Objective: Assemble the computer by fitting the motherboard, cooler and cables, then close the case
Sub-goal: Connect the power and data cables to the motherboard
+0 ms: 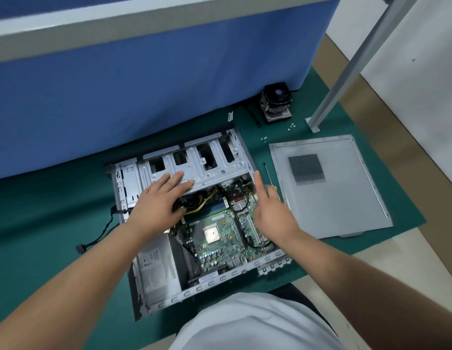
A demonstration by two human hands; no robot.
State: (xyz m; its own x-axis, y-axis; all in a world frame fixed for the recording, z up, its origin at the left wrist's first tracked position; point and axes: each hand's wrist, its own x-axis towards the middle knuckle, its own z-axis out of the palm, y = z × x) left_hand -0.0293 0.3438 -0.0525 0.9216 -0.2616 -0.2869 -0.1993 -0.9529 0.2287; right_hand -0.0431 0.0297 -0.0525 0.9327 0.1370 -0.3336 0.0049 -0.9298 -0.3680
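Note:
An open grey computer case [221, 278] lies on its side on a green mat. The green motherboard [221, 238] sits inside it, with a bare silver processor [211, 235] near its middle. My left hand [160, 199] lies flat with straight fingers on the drive cage [207, 160], above a bundle of yellow and black cables [203, 199]. My right hand [269, 207] hovers over the motherboard's right side, fingers loose, holding nothing. The black cooler [276, 102] stands apart on the mat at the back right. The grey side panel [328, 185] lies flat to the right of the case.
A screwdriver [268, 174] lies between case and side panel. Small screws [291, 126] are scattered near the cooler and by a metal table leg [346, 69]. A blue partition [144, 84] stands behind the case. A black cable [103, 231] trails out of the case's left side.

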